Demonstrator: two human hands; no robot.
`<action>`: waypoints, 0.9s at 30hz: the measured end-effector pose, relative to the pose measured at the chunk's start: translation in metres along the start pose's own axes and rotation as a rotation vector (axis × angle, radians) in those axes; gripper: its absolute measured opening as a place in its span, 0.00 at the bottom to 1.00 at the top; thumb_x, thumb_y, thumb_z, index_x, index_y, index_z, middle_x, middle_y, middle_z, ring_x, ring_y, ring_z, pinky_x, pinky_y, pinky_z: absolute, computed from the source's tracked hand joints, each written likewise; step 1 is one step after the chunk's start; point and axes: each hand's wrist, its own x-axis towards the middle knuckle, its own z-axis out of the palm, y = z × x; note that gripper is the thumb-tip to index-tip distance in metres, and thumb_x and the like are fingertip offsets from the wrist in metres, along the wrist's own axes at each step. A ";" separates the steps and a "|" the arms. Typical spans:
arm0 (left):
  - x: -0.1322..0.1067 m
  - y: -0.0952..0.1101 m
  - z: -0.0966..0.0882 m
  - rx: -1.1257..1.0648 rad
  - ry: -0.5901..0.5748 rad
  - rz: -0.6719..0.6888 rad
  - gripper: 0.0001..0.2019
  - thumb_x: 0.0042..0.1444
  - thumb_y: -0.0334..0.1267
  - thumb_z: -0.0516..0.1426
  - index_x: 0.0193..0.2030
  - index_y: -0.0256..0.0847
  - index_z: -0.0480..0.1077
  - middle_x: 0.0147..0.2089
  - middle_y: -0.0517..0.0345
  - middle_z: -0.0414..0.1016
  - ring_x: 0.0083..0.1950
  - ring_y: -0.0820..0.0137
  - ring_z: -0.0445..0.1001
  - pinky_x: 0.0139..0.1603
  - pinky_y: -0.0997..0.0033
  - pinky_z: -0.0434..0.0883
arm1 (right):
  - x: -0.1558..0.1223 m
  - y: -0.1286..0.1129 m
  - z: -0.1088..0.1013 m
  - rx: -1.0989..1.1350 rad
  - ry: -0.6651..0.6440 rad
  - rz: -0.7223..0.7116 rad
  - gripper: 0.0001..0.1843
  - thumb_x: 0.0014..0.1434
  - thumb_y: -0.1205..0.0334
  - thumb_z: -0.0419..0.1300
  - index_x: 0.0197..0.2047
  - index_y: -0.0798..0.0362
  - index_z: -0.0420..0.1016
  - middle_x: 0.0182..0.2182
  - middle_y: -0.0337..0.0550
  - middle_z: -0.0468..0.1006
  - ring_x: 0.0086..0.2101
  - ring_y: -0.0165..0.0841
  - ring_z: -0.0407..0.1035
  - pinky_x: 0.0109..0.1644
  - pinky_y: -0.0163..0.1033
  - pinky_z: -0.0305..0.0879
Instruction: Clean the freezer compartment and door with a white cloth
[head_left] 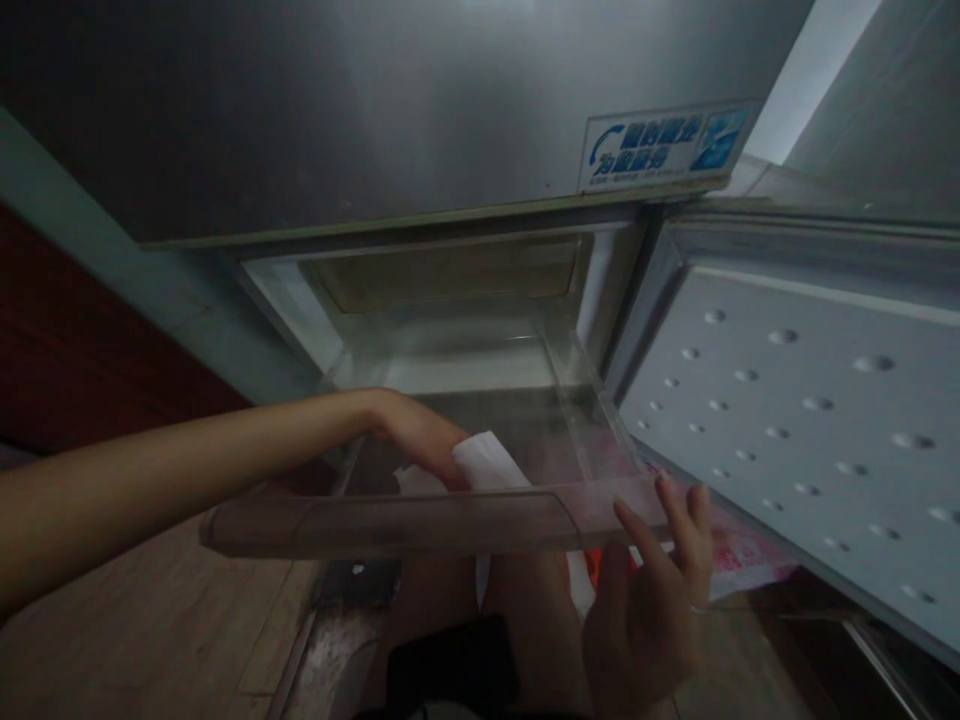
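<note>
Ahead of you stands a tall grey metal-faced refrigerator (pixel 465 110), its white dimpled door (pixel 765 400) swung out at right, and its clear rectangular plastic drawer (pixel 337 525) extends over your legs (pixel 536 620); pressing down inside could tip it, since your right hand (pixel 652 610) only has loosely spread fingers against its front corner. Inside, the soft white cloth or tissue (pixel 491 462) shows on both sides of your left hand's (pixel 420 430) fingers, touching them, though whether they grip it cannot be told behind the drawer front.

White tissue (pixel 489 462), blue-lettered sticker (pixel 667 146), grey door (pixel 360 120)
</note>
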 end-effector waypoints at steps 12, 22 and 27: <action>0.005 -0.017 0.036 0.211 -0.568 -0.164 0.11 0.52 0.23 0.58 0.34 0.41 0.80 0.28 0.60 0.81 0.46 0.58 0.81 0.41 0.66 0.77 | -0.010 -0.005 0.004 0.012 -0.139 -0.058 0.15 0.63 0.71 0.54 0.50 0.49 0.75 0.60 0.43 0.71 0.67 0.47 0.54 0.68 0.75 0.35; 0.013 -0.025 0.035 0.428 -0.682 0.077 0.08 0.56 0.35 0.59 0.41 0.38 0.78 0.33 0.62 0.80 0.43 0.66 0.77 0.50 0.67 0.71 | -0.010 -0.002 0.003 -0.011 -0.159 -0.086 0.14 0.65 0.69 0.53 0.48 0.50 0.76 0.58 0.43 0.74 0.67 0.45 0.53 0.69 0.72 0.35; 0.022 -0.022 0.030 0.616 -0.578 0.300 0.11 0.56 0.34 0.56 0.43 0.37 0.78 0.37 0.61 0.80 0.43 0.68 0.75 0.51 0.69 0.69 | -0.011 -0.002 0.004 -0.006 -0.165 -0.091 0.13 0.66 0.69 0.53 0.48 0.51 0.76 0.58 0.44 0.74 0.68 0.44 0.52 0.70 0.70 0.33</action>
